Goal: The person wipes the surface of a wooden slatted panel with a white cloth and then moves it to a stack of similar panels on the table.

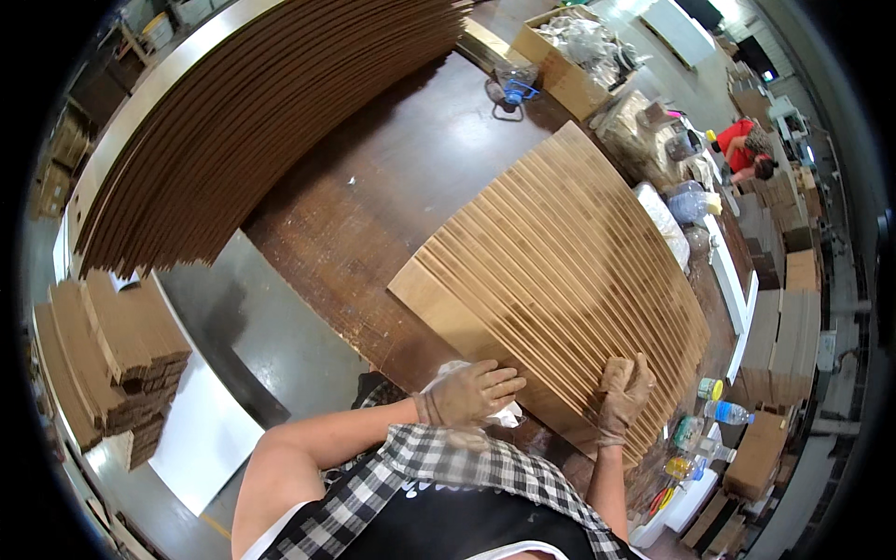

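Fanned cardboard sheets lie on the dark table, running away up-right from both gloved hands – left hand flat, fingers spread, over a white rag at the near edge; right hand closed on a brown block, resting on the sheets, nearer

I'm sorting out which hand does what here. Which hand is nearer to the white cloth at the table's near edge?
Left. The left hand lies on the white cloth; the right hand rests apart from it on the fanned cardboard sheets.
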Action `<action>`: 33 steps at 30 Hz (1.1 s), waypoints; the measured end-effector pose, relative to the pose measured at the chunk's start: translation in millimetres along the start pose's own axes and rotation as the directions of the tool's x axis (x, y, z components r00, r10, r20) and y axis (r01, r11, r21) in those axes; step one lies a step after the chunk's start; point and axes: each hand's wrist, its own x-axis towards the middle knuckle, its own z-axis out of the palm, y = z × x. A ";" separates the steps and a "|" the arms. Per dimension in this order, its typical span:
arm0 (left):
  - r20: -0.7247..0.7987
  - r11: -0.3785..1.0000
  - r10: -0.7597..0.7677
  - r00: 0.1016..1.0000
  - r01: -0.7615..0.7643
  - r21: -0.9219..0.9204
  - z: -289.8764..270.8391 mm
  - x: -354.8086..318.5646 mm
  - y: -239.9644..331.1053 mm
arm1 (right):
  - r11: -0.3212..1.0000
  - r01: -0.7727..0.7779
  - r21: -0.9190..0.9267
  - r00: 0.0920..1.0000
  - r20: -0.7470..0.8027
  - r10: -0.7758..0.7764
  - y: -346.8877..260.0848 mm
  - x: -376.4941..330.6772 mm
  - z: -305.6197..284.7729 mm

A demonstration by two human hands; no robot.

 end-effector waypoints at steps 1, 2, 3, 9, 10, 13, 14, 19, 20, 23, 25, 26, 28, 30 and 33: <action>0.040 0.999 -0.002 0.999 0.003 -0.032 0.9 -0.9 -1.2 | 0.997 -0.072 -0.009 0.996 -0.055 0.072 3.9 -5.6 1.1; 0.085 0.998 0.000 0.996 0.005 -0.061 3.4 -4.9 -1.0 | 0.995 0.060 -0.080 0.996 -0.058 -0.065 -9.1 -3.4 15.7; 0.130 0.996 0.003 0.992 0.009 -0.090 4.4 -7.4 -1.8 | 0.997 0.081 -0.003 0.995 -0.063 -0.081 -30.9 3.5 35.0; -0.001 0.984 -0.049 0.999 0.048 -0.173 13.6 -3.8 -2.8 | 0.895 0.328 0.301 0.937 0.017 -0.349 -189.5 81.2 154.9; 0.002 0.910 -0.117 0.993 0.108 -0.400 30.4 -15.8 -5.1 | 0.868 0.306 0.391 0.937 0.039 -0.348 -214.0 92.1 161.9; -0.054 0.919 -0.123 0.991 0.094 -0.384 35.9 -10.7 -11.7 | 0.856 0.380 0.350 0.904 0.056 -0.424 -237.7 99.3 161.2; -0.130 0.956 -0.118 0.984 0.078 -0.281 35.2 -12.9 -13.3 | 0.863 0.356 0.360 0.916 0.048 -0.398 -232.9 98.3 159.9; 0.103 0.983 0.150 0.983 -0.137 -0.126 -8.9 13.3 -17.7 | 0.966 0.221 0.134 0.975 -0.022 -0.220 -119.3 59.3 94.0; 0.107 0.982 0.122 0.987 -0.105 -0.158 -20.9 18.3 -14.1 | 0.982 0.154 0.113 0.987 -0.069 -0.147 -92.5 47.2 64.7; 0.121 0.973 0.188 0.975 -0.168 -0.157 -19.7 23.2 -14.4 | 0.978 -0.113 -0.174 0.976 -0.206 0.076 47.6 -6.0 -5.1; 0.158 0.975 0.202 0.967 -0.182 -0.128 -13.5 18.4 -15.3 | 0.955 -0.239 -0.176 0.951 -0.243 0.193 58.2 -10.3 -22.4; 0.186 0.976 0.192 0.964 -0.168 -0.135 -19.8 20.5 -13.5 | 0.941 -0.295 -0.166 0.934 -0.260 0.246 61.3 -8.0 -31.3; 0.226 0.983 0.166 0.960 -0.144 -0.112 -16.1 16.6 -14.9 | 0.909 -0.395 -0.133 0.892 -0.293 0.345 69.8 2.9 -45.6; 0.285 0.987 0.163 0.945 -0.158 -0.040 -19.7 16.9 -15.1 | 0.968 -0.065 -0.243 0.995 -0.084 0.045 17.5 27.4 -12.8; 0.309 0.986 0.159 0.938 -0.163 -0.013 -16.1 17.5 -13.7 | 0.971 0.200 0.127 0.975 -0.126 -0.184 -45.1 38.4 35.3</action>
